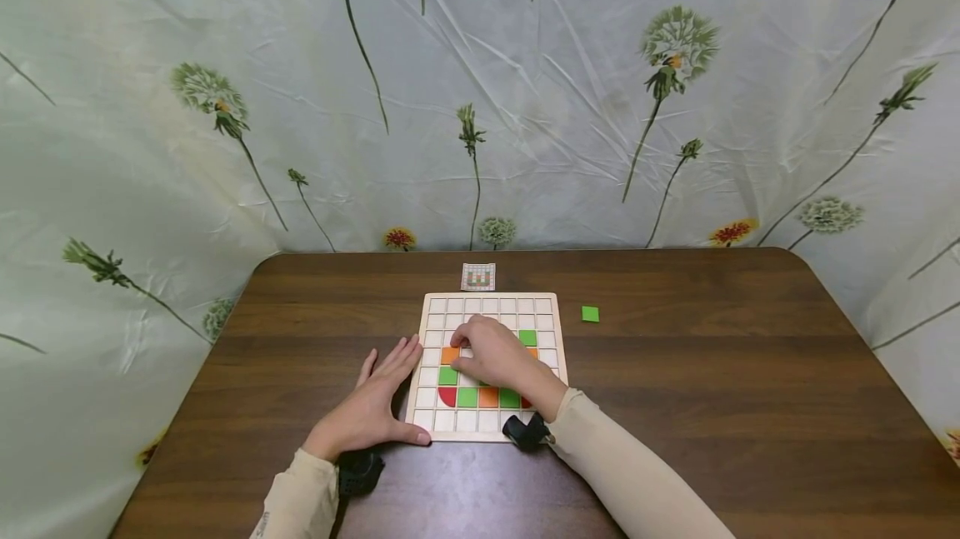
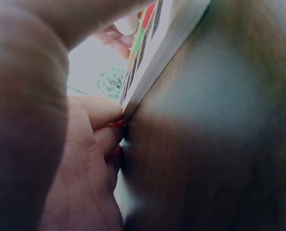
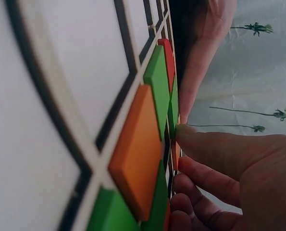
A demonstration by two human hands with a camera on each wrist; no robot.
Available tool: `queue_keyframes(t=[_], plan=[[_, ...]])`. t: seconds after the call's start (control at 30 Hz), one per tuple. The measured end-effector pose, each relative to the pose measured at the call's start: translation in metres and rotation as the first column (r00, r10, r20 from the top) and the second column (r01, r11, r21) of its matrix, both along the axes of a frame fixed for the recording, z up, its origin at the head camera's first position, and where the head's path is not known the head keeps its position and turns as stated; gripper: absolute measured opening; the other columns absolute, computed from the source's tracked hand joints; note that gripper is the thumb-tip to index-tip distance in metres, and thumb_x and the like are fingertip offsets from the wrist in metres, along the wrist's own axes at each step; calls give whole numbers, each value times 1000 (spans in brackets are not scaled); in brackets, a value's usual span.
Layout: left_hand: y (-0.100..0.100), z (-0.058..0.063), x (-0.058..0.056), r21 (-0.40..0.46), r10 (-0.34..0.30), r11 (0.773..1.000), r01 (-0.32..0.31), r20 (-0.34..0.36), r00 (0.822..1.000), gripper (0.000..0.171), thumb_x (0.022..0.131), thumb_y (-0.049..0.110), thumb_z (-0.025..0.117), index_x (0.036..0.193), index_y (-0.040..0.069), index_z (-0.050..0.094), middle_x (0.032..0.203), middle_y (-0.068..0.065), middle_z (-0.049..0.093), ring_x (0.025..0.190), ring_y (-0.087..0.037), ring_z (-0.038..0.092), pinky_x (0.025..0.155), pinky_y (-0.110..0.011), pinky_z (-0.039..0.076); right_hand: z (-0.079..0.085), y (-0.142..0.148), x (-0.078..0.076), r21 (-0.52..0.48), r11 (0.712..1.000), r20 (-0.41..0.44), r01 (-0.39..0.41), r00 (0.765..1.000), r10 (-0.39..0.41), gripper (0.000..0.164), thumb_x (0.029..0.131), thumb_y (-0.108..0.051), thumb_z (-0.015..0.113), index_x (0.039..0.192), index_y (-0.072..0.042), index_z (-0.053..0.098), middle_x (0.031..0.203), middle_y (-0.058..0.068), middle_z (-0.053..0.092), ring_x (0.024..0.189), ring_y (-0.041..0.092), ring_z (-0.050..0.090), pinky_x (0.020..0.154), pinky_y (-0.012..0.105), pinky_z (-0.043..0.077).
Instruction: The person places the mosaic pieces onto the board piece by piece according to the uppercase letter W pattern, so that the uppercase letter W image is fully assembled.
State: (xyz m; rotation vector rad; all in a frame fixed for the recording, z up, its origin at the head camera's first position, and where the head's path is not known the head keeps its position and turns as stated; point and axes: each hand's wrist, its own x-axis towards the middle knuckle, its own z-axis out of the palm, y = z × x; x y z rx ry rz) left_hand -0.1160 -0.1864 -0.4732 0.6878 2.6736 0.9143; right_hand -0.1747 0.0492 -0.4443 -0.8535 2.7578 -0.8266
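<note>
A wooden grid board lies on the table with green, orange and red tiles in its squares. My right hand reaches over it, thumb and index finger at the two sides of an orange tile near the left side. In the right wrist view these fingertips pinch that tile close to the board. Below it are a green tile and a red rounded tile. Spread out beside the board, my left hand touches its left edge with the fingers, the thumb near the front corner. My right hand hides some middle squares.
A single green tile lies on the brown table right of the board. Behind the board is a small pattern card. A flower-printed cloth hangs along the table's far edge.
</note>
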Motion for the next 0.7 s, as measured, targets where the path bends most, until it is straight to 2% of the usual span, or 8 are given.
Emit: queue_keyframes(t=[0.17,0.37,0.53,0.7], plan=[[-1,0,0,3,-1,1000,1,-9,1000,129,65,62,87,160,3,21,167,-12,15,154,-31,9,116,-63,-7,0,1,0,-16,1000,-1,-7,1000,7,24,86,-20,79,104,-6,74,96,3,67,89,15,61,82,31,51],[-1,0,-1,-5,4,1000,-4,-11,1000,131,64,62,87,160,3,21,167,-11,15,154,-31,9,117,-61,-7,4,10,2,-92,996,20,4,1000,-2,25,87,-16,77,109,-5,73,97,4,67,88,17,60,81,33,51],[-1,0,-1,-12,10,1000,-10,2,1000,132,63,63,88,160,4,21,167,-9,16,154,-29,8,117,-60,-7,12,27,2,-139,988,72,62,996,-53,27,89,-16,76,113,-5,73,102,5,67,88,17,60,79,34,51],[-1,2,0,-20,18,1000,-18,22,1000,133,62,63,88,160,5,21,167,-7,17,155,-26,6,118,-59,-8,13,53,-2,-156,982,62,110,993,-102,27,88,-16,76,112,-4,73,102,4,68,87,17,60,77,32,50]])
